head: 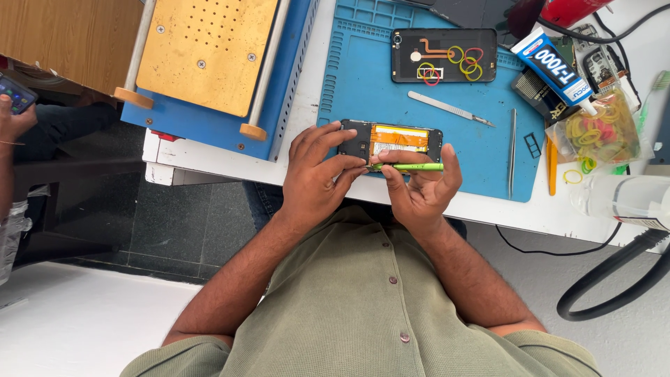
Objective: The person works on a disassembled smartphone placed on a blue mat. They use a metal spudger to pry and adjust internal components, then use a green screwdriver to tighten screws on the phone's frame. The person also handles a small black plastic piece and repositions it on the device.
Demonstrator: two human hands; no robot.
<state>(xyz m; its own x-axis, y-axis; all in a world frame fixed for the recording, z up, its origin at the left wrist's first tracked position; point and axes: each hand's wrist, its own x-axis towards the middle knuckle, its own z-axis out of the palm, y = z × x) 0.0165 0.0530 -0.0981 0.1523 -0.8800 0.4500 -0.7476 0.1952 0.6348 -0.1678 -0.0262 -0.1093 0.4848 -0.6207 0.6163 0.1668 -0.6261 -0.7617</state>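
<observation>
An opened phone (401, 138) with no back cover, showing orange tape over its insides, lies at the near edge of a blue work mat (363, 84). My left hand (315, 174) grips the phone's left end with fingers over its top and side. My right hand (422, 190) holds a slim green tool (412, 167) lying level along the phone's near edge, its tip pointing left toward my left fingers. My right thumb rests by the phone's right end.
A black back cover (443, 56) with coloured rubber bands lies further back on the mat, with a scalpel (450, 108) and tweezers (511, 153). A glue tube (555, 66) and a bag of rubber bands (593, 132) sit right. A gold-plated machine (206, 52) stands left. Another person's hand (12, 115) holds a phone far left.
</observation>
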